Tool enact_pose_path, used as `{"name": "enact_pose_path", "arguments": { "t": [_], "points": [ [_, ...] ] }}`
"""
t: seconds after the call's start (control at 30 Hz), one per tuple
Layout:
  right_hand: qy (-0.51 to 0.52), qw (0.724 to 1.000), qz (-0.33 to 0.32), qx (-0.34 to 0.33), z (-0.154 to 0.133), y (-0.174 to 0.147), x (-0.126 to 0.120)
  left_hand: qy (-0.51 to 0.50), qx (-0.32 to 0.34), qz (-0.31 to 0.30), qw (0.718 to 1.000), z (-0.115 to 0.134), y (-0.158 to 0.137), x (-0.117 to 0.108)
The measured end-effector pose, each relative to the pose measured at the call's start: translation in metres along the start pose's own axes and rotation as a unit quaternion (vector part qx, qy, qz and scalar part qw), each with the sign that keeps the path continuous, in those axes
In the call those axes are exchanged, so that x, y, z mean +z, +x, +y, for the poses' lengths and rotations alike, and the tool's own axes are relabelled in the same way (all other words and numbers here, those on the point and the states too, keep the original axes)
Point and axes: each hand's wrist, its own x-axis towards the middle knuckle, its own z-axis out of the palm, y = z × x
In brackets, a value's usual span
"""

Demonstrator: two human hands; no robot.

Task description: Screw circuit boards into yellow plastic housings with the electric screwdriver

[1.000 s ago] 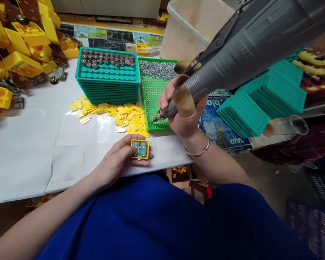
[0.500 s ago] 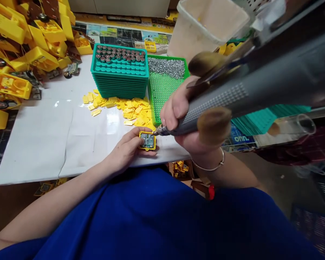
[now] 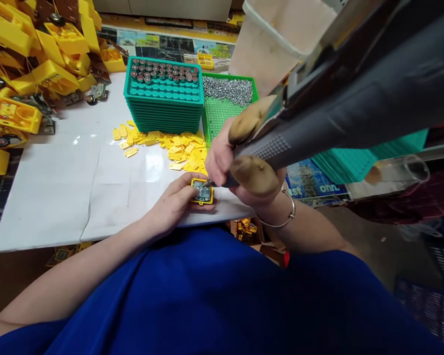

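Note:
Low over the table's front edge, my left hand [image 3: 173,199] is closed on a small yellow plastic case [image 3: 212,196] with a circuit board [image 3: 203,192] inside. Its thumb lies on the case's left side. My right hand [image 3: 222,155] grips a dark grey electric screwdriver [image 3: 274,150], which slants down from the upper right. Tan finger covers [image 3: 255,175] are on some of its fingers. The screwdriver's tip meets the upper right part of the board; the exact contact point is too small to make out.
A stack of teal trays [image 3: 165,116] holds round metal-topped parts. Beside it, a green perforated basket [image 3: 222,111] contains many screws [image 3: 229,90]. Loose yellow plates [image 3: 187,150] lie in front. Yellow housings with wires [image 3: 59,79] pile up at left. A whitish bin [image 3: 266,44] stands behind.
My right hand and the screwdriver have moved left and down, bringing the tool closer over the board. My left hand and the yellow case stay nearly in place.

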Motion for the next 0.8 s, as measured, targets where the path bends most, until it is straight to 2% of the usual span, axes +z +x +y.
{"name": "enact_pose_path", "arguments": {
  "t": [0.17,0.27,0.33,0.4,0.47,0.53,0.57,0.6,0.63,0.67,0.7,0.73,0.8],
  "points": [
    [0.024,1.000,-0.004,-0.009,-0.004,-0.002,0.003,0.012,-0.010,-0.003,1.000,0.005,-0.002,0.004],
    [0.091,0.993,0.006,-0.074,-0.010,0.005,-0.002,-0.003,-0.024,0.005,1.000,0.007,-0.002,0.007],
    [0.111,0.983,0.057,-0.136,-0.012,0.014,-0.008,-0.035,-0.040,0.018,0.998,0.008,-0.003,0.006],
    [0.090,0.967,0.142,-0.191,-0.014,0.020,-0.016,-0.069,-0.052,0.022,0.996,0.011,-0.005,0.004],
    [0.045,0.936,0.239,-0.254,-0.014,0.020,-0.023,-0.086,-0.048,0.023,0.995,0.014,-0.009,-0.001],
    [-0.019,0.869,0.333,-0.365,-0.015,0.012,-0.029,-0.066,-0.027,0.024,0.997,0.018,-0.014,-0.007],
    [-0.074,0.832,0.341,-0.432,-0.016,0.005,-0.030,-0.044,-0.016,0.022,0.999,0.020,-0.017,-0.010],
    [-0.137,0.803,0.317,-0.485,-0.018,0.000,-0.031,-0.019,-0.009,0.018,1.000,0.021,-0.019,-0.012],
    [-0.194,0.793,0.261,-0.515,-0.021,-0.004,-0.029,0.003,-0.008,0.014,1.000,0.023,-0.021,-0.014],
    [-0.250,0.801,0.163,-0.518,-0.023,-0.004,-0.025,0.015,-0.010,0.013,1.000,0.023,-0.022,-0.016],
    [-0.275,0.830,0.092,-0.477,-0.025,0.000,-0.019,0.017,-0.014,0.014,1.000,0.024,-0.024,-0.017],
    [-0.285,0.858,0.047,-0.425,-0.026,0.009,-0.012,0.013,-0.016,0.015,1.000,0.024,-0.025,-0.018],
    [-0.313,0.887,-0.025,-0.339,-0.025,0.040,0.007,-0.001,-0.016,0.013,1.000,0.023,-0.026,-0.020]
  ]
}}
